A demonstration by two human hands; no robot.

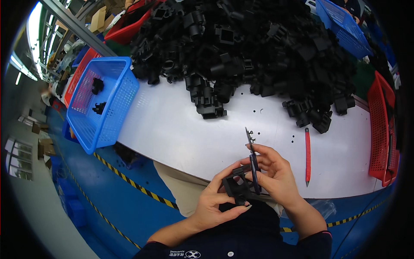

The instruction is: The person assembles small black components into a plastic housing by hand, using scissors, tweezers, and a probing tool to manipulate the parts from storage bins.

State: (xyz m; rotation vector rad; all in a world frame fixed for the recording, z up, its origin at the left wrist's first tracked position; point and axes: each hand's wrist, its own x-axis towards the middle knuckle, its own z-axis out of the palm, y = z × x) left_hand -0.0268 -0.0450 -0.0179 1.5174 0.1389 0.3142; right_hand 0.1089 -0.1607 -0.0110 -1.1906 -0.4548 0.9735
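Close to my body, my left hand (214,203) is closed round a black plastic part (237,184) with a square opening. My right hand (276,175) grips a slim knife (254,168) with a dark handle, its thin pointed blade aimed away from me over the table edge. The knife handle lies right beside the part. Small black scraps (252,136) show next to the blade; whether they cling to it or lie on the table I cannot tell. My right fingers partly hide the part's right side.
A large heap of black plastic parts (258,56) covers the far side of the white table (168,125). A blue basket (125,93) with two black parts stands left. A red pen-shaped tool (308,157) lies right, before a red basket (379,134). Another blue basket (345,28) is far right.
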